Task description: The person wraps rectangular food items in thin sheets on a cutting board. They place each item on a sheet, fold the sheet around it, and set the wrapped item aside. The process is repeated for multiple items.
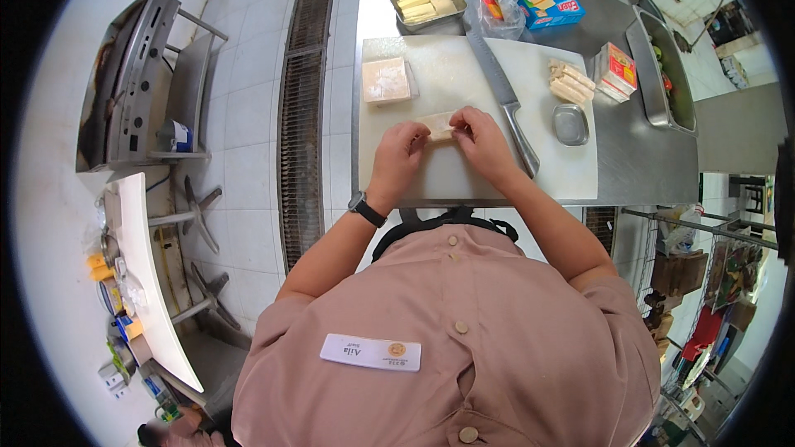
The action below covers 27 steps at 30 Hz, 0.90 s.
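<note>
On the white cutting board (464,178), my left hand (401,147) and my right hand (479,141) pinch the two ends of a pale, partly rolled wrapper (441,127). Whatever lies inside it is hidden. Left of it sits a square stack of pale wrapper sheets (386,81). A large knife (499,83) lies slantwise to the right of my hands, its handle nearest my right forearm. Several finished-looking rolls (571,81) are piled at the board's right side, with a small metal dish (570,125) just below them.
Behind the board stand a metal tray (428,27) of yellow sticks, a clear plastic bag (502,25) with a red packet, and a blue box (552,11). Red-and-white packs (616,72) and a deep metal pan (643,56) are at the right. An oven (137,87) stands far left.
</note>
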Each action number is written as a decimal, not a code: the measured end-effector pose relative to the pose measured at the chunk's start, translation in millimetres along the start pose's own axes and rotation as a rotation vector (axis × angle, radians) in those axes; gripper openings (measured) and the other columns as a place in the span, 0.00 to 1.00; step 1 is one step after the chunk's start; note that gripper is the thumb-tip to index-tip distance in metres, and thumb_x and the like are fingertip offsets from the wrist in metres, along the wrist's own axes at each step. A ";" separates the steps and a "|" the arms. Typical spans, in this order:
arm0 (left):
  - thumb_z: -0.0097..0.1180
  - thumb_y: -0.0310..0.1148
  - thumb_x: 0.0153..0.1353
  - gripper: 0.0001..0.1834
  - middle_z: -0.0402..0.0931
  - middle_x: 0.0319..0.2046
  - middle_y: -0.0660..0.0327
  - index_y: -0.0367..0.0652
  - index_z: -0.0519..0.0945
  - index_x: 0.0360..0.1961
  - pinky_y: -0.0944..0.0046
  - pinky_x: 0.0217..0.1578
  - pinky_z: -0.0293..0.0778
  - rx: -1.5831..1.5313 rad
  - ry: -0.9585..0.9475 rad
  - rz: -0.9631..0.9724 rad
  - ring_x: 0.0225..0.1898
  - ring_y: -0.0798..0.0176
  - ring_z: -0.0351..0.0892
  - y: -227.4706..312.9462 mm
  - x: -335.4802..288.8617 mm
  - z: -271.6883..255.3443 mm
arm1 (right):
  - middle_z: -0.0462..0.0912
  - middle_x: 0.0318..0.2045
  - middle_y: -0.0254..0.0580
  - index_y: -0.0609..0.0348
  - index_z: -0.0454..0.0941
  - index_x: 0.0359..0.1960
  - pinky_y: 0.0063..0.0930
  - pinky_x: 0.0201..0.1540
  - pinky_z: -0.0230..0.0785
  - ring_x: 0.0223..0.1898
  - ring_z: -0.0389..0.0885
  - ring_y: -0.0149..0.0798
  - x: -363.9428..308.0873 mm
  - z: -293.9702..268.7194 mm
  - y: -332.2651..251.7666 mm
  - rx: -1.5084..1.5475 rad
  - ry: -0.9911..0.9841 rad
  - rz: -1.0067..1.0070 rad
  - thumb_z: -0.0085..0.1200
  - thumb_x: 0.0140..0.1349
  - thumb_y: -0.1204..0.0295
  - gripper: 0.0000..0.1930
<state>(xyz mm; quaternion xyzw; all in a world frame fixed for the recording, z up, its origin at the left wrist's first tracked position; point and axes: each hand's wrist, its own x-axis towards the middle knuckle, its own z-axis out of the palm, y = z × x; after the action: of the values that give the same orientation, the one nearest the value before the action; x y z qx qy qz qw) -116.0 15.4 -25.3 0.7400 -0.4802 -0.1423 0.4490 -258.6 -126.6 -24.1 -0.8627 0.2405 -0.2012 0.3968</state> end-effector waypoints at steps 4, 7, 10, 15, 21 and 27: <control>0.62 0.22 0.57 0.11 0.78 0.41 0.55 0.43 0.82 0.42 0.54 0.46 0.74 0.204 0.032 0.204 0.44 0.48 0.76 12.0 -6.3 1.7 | 0.79 0.38 0.43 0.57 0.81 0.36 0.40 0.48 0.68 0.44 0.75 0.50 1.1 1.5 0.1 -0.097 0.000 -0.057 0.58 0.57 0.78 0.05; 0.63 0.23 0.55 0.13 0.78 0.41 0.55 0.45 0.83 0.43 0.53 0.48 0.73 0.245 0.004 0.202 0.45 0.47 0.74 17.8 -8.4 4.5 | 0.79 0.39 0.40 0.53 0.82 0.34 0.41 0.49 0.66 0.45 0.74 0.49 -0.7 1.8 -0.1 -0.244 0.067 -0.151 0.60 0.56 0.77 0.05; 0.62 0.25 0.56 0.12 0.77 0.40 0.56 0.45 0.82 0.43 0.53 0.47 0.73 0.222 -0.023 0.184 0.44 0.47 0.74 14.2 -5.3 4.8 | 0.79 0.39 0.38 0.51 0.82 0.35 0.41 0.49 0.65 0.45 0.74 0.47 -4.4 -0.7 -0.4 -0.338 0.114 -0.285 0.62 0.55 0.75 0.06; 0.61 0.26 0.58 0.10 0.76 0.39 0.55 0.45 0.81 0.42 0.53 0.47 0.73 0.168 -0.086 0.147 0.44 0.47 0.73 5.1 1.7 3.4 | 0.79 0.40 0.37 0.52 0.82 0.38 0.41 0.48 0.65 0.44 0.74 0.46 -3.6 -5.3 2.6 -0.413 0.028 -0.334 0.60 0.55 0.73 0.08; 0.61 0.26 0.58 0.10 0.77 0.38 0.54 0.45 0.81 0.42 0.53 0.47 0.73 0.181 -0.126 0.139 0.44 0.47 0.74 6.2 5.5 -1.3 | 0.80 0.39 0.37 0.52 0.81 0.42 0.41 0.49 0.65 0.44 0.74 0.46 -0.4 -10.0 10.1 -0.440 -0.034 -0.358 0.58 0.56 0.72 0.11; 0.62 0.27 0.59 0.11 0.77 0.38 0.54 0.46 0.81 0.43 0.53 0.46 0.73 0.188 -0.115 0.176 0.44 0.47 0.73 4.7 6.7 -2.5 | 0.81 0.40 0.38 0.52 0.80 0.42 0.40 0.50 0.65 0.46 0.75 0.45 -3.9 -12.6 8.0 -0.500 -0.029 -0.411 0.59 0.56 0.71 0.12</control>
<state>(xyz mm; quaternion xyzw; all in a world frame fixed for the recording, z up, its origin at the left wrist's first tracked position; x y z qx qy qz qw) -113.8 10.4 -18.7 0.7246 -0.5792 -0.0988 0.3602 -270.6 -136.3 -23.4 -0.9667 0.0978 -0.1996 0.1272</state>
